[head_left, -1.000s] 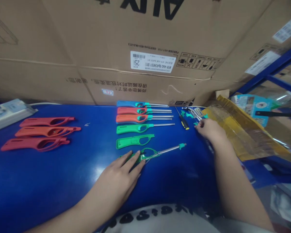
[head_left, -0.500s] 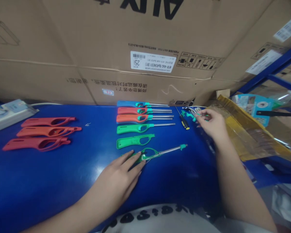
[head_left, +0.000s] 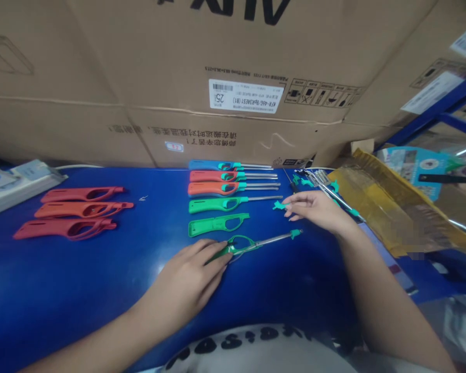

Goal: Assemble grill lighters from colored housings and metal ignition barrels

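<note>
Fingers of my left hand rest closed over the handle of a green lighter lying on the blue table; its metal tube points right, with a teal piece at the tip. My right hand pinches a small teal part above the table, right of the lighter row. An empty green half shell lies just beyond my left hand. Past it are a green lighter, an orange one, a red one and a blue one, tubes pointing right.
Three red-orange shells lie at the left near a white power strip. Metal tubes and teal parts are piled at the right back, beside a screwdriver. A large cardboard box stands behind; a yellow-taped carton is at the right.
My right hand has moved left and nearer from the pile of small parts, with a teal part in its fingers. My left hand has stayed on the green lighter.
</note>
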Demonstrator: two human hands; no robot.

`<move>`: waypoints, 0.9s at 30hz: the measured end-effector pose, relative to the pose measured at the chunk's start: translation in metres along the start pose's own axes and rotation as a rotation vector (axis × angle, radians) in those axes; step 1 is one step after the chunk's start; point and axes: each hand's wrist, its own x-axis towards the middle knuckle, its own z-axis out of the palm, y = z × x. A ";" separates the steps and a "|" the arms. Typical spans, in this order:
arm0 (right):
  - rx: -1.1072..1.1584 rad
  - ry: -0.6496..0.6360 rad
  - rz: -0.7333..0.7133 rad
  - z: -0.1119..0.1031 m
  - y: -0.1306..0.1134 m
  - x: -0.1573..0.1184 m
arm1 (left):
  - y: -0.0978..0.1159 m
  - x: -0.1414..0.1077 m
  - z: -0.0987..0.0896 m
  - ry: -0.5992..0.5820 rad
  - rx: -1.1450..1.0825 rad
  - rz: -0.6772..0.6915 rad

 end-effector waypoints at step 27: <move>-0.906 -0.100 -0.573 0.010 0.013 0.007 | -0.012 -0.002 0.004 -0.006 -0.067 -0.008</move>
